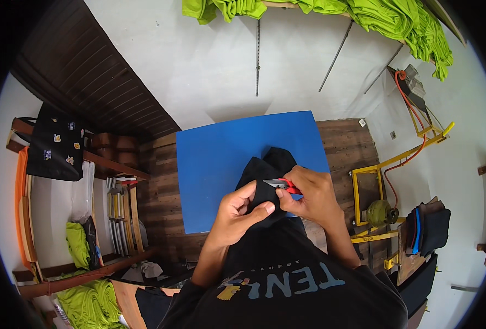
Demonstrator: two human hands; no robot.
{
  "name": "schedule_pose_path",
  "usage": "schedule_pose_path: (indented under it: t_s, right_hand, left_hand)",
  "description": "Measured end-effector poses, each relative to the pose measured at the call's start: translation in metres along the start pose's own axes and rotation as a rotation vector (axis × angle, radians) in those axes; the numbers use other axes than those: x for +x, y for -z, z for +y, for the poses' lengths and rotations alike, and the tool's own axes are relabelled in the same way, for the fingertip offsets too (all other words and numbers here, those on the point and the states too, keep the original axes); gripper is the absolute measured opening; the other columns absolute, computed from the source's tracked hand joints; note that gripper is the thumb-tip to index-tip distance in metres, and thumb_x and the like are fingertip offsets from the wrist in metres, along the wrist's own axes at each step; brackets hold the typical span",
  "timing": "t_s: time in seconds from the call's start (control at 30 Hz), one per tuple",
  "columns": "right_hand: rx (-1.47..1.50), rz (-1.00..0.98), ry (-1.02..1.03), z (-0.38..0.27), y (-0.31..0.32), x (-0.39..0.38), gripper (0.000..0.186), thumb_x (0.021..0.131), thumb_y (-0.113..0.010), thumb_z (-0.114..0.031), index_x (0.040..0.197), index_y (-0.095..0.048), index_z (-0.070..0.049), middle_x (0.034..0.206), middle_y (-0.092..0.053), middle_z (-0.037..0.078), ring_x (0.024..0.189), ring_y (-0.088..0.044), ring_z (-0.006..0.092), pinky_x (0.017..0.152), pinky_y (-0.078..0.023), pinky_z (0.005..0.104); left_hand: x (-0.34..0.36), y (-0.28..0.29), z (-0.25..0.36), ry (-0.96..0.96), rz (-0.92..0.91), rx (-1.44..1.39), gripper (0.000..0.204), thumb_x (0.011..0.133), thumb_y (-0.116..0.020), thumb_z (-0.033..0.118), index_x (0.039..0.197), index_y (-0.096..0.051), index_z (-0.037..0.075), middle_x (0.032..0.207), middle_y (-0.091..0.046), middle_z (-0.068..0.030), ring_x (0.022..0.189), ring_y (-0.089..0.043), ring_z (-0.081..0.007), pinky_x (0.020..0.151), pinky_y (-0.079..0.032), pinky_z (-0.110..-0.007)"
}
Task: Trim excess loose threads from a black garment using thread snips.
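Note:
My left hand [233, 215] pinches a piece of black cloth [264, 193] between thumb and fingers, in front of my chest. Closed around small red-handled thread snips [290, 187], my right hand [314, 196] holds their pointed metal blades against the cloth, close to my left fingertips. Whether the blades are cutting cannot be made out. Part of the cloth bunches up beyond my hands, over the blue tabletop [215, 164]; its lower part merges with my black shirt.
Lime-green cloth [385, 22] is piled on a high wall shelf, with more green cloth [92, 301] at lower left. A black bag [56, 145] hangs at left. At right stand a yellow metal frame [358, 192], a green gas cylinder [381, 213] with red hose, and folded dark cloths [435, 227].

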State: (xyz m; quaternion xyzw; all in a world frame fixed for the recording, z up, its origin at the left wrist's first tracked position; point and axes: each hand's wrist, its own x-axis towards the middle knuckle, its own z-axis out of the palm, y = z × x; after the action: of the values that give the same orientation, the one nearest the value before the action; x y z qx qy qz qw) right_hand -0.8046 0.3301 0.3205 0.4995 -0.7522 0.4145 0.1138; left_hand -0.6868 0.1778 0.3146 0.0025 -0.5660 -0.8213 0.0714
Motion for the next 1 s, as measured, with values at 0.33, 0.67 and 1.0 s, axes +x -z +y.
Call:
schedule_pose_path:
  t_s: [0.33, 0.67, 1.0]
  right_hand:
    - [-0.004, 0.005, 0.018, 0.002, -0.001, 0.0, 0.022, 0.073, -0.073, -0.019, 0.076, -0.056, -0.005, 0.065, -0.054, 0.006, 0.05, -0.055, 0.0229, 0.043, -0.042, 0.0325]
    - [-0.016, -0.026, 0.003, -0.004, 0.004, 0.005, 0.023, 0.073, -0.072, -0.02, 0.073, -0.055, -0.005, 0.062, -0.051, 0.006, 0.05, -0.053, 0.0232, 0.044, -0.041, 0.0328]
    - [0.017, -0.033, -0.013, 0.004, 0.003, 0.005, 0.023, 0.073, -0.072, -0.02, 0.073, -0.055, -0.005, 0.061, -0.05, 0.006, 0.048, -0.052, 0.0242, 0.043, -0.04, 0.0329]
  left_hand:
    - [-0.003, 0.001, 0.005, 0.057, -0.077, -0.026, 0.044, 0.083, -0.066, -0.002, 0.125, -0.052, -0.003, 0.1, -0.056, -0.0002, 0.09, -0.051, -0.0048, 0.075, -0.04, -0.02]
    - [0.008, 0.002, -0.007, -0.126, 0.145, 0.197, 0.012, 0.089, -0.066, 0.005, 0.094, -0.063, -0.006, 0.076, -0.043, 0.0023, 0.071, -0.037, -0.0056, 0.06, -0.029, -0.023]
    - [0.005, -0.002, -0.006, -0.033, 0.07, 0.06, 0.01, 0.089, -0.064, 0.003, 0.095, -0.058, -0.002, 0.082, -0.046, 0.0035, 0.074, -0.039, -0.0036, 0.063, -0.032, -0.02]
